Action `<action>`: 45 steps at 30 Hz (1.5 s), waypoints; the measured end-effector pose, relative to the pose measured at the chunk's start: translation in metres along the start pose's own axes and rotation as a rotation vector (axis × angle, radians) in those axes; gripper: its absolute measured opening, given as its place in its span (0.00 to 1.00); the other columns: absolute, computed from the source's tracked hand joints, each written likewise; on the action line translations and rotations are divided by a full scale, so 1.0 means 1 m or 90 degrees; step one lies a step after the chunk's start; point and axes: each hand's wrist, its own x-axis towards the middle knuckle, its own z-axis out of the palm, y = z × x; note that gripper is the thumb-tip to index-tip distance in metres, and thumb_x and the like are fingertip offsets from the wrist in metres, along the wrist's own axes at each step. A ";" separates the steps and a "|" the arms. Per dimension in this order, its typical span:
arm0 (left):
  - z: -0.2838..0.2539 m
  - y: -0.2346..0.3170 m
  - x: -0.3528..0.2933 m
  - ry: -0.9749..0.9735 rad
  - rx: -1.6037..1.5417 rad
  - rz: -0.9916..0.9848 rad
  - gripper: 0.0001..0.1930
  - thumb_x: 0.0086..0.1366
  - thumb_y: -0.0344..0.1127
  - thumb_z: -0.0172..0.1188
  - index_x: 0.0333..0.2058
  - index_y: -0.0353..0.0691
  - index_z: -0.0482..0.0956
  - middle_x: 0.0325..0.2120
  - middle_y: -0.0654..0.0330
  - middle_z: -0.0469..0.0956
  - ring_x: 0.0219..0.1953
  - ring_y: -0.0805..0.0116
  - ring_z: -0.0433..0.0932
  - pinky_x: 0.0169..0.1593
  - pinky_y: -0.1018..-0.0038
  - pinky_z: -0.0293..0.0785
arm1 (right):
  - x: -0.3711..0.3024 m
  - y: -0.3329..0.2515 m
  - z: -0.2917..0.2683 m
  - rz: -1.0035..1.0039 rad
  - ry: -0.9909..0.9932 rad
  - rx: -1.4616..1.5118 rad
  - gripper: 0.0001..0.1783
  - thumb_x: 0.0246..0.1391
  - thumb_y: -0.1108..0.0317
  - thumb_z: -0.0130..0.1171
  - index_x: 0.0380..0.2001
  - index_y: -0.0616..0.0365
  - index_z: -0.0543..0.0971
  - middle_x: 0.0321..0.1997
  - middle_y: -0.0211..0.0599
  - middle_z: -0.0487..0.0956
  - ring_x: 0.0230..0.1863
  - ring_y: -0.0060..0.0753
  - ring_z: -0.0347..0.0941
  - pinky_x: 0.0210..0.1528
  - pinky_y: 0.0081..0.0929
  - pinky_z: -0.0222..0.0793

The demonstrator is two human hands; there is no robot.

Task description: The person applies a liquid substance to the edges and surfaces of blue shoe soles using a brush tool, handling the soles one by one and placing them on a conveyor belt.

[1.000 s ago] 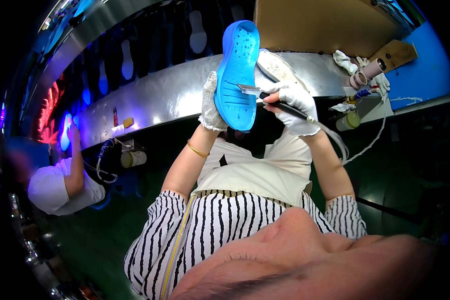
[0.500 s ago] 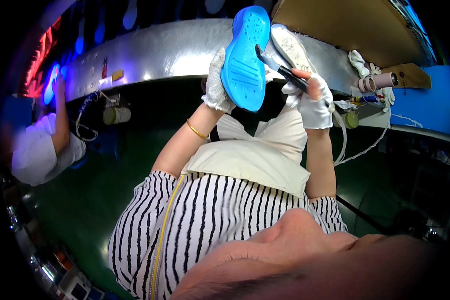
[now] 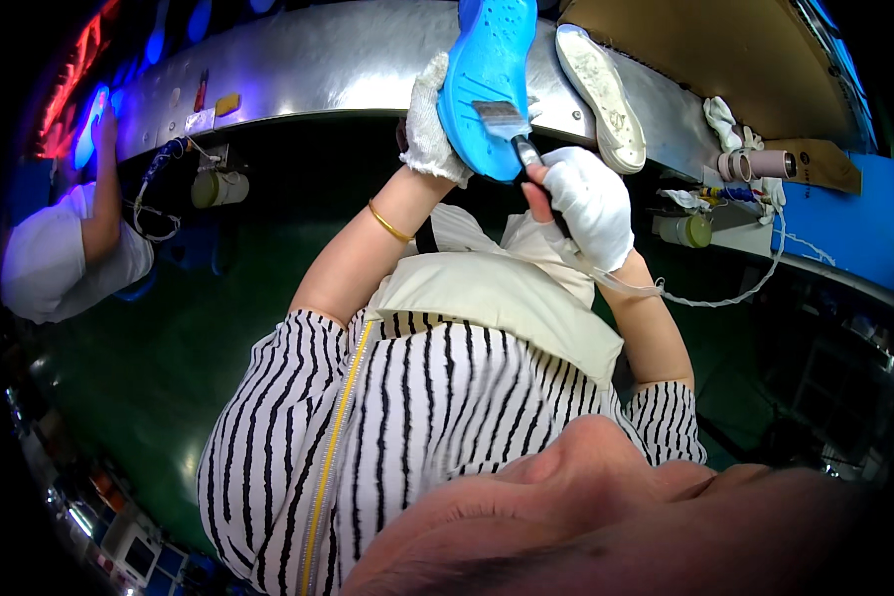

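A bright blue shoe sole (image 3: 488, 70) is held up at the front of the metal bench, its holed and ribbed face toward me. My left hand (image 3: 429, 129), in a white glove, grips it along its left edge. In my right hand (image 3: 591, 207), gloved in white with some fingertips bare, is a flat brush (image 3: 508, 121) with a dark handle. The brush's bristles lie against the lower part of the blue sole. A clear tube (image 3: 651, 291) trails from near the right hand. Just to the right, a white sole (image 3: 603, 99) rests on the bench.
The metal bench (image 3: 318, 62) runs across the top. At right are a large cardboard box (image 3: 705, 60), a pink flask (image 3: 771, 164), white gloves (image 3: 722, 121) and a hanging jar (image 3: 693, 231). Farther left, a co-worker's arm (image 3: 101, 219) reaches toward a glowing sole.
The brush has moved down the blue sole and turned, its bristles now flat on the lower part. My right hand has turned over and lowered. The blue sole sits higher in view.
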 end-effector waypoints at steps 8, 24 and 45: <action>-0.013 0.018 -0.001 0.013 0.003 0.018 0.37 0.64 0.62 0.38 0.60 0.36 0.58 0.54 0.44 0.66 0.53 0.45 0.70 0.57 0.46 0.65 | 0.002 -0.011 -0.027 0.175 -0.007 0.180 0.05 0.47 0.78 0.60 0.30 0.62 0.76 0.26 0.38 0.76 0.23 0.31 0.72 0.25 0.24 0.67; 0.098 0.110 0.035 -0.351 0.356 0.145 0.41 0.59 0.65 0.44 0.56 0.30 0.61 0.52 0.40 0.67 0.51 0.48 0.71 0.52 0.56 0.72 | -0.036 0.046 -0.018 0.656 0.481 0.887 0.16 0.61 0.60 0.48 0.38 0.65 0.73 0.30 0.45 0.76 0.26 0.27 0.68 0.30 0.20 0.66; 0.181 0.160 0.160 -0.109 1.547 1.163 0.22 0.51 0.42 0.60 0.44 0.41 0.75 0.40 0.51 0.75 0.44 0.51 0.73 0.48 0.57 0.67 | -0.060 0.078 -0.010 0.600 0.445 0.681 0.14 0.60 0.61 0.52 0.40 0.62 0.75 0.28 0.38 0.78 0.24 0.20 0.70 0.29 0.16 0.65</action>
